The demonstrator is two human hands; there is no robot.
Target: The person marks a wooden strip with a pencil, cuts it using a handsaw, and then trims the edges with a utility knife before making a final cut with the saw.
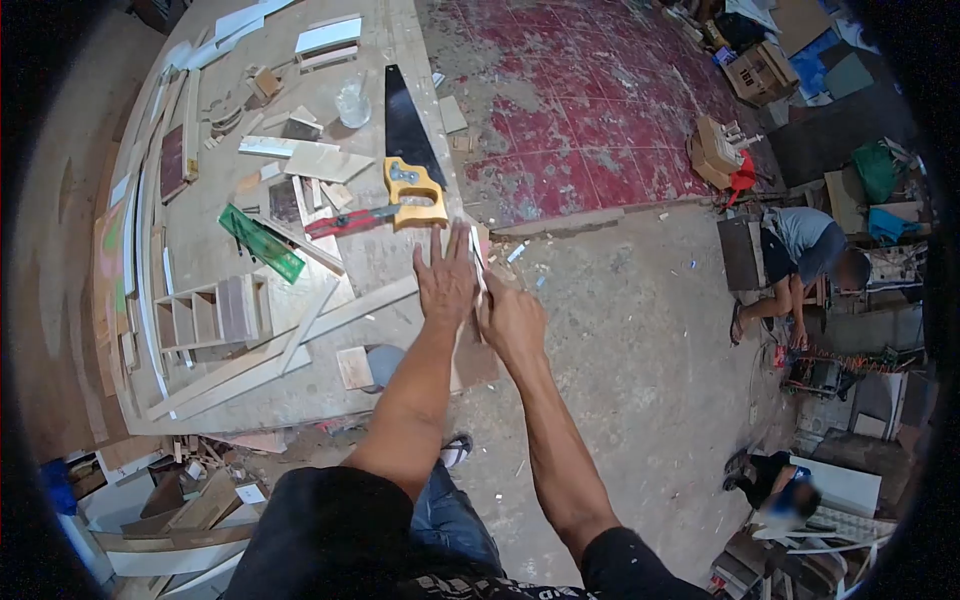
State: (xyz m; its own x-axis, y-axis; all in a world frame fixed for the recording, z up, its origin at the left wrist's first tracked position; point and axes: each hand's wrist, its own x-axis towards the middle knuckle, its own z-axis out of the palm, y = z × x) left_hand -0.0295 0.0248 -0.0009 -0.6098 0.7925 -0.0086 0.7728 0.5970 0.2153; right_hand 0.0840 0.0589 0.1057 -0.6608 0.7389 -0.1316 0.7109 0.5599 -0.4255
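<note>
My left hand [447,283] lies flat at the table's right edge, fingers stretched and slightly apart. Right beside it, my right hand [512,318] is closed; I cannot tell what is in its grip. A thin pale strip [476,245] runs along the edge just ahead of the right fingers. Under my wrists a brown board [472,365] reaches past the table edge. Just beyond my left fingertips is a handsaw [412,135] with a yellow handle. A red and grey tool [350,220] touches that handle.
The wooden worktable [385,325] carries wood offcuts, a green plastic template [262,245], a clear cup [353,103] and a small compartmented wooden frame [215,315]. Two people, one bending [800,245] and one lower down [780,485], are at the right. Scrap wood [185,500] lies at lower left.
</note>
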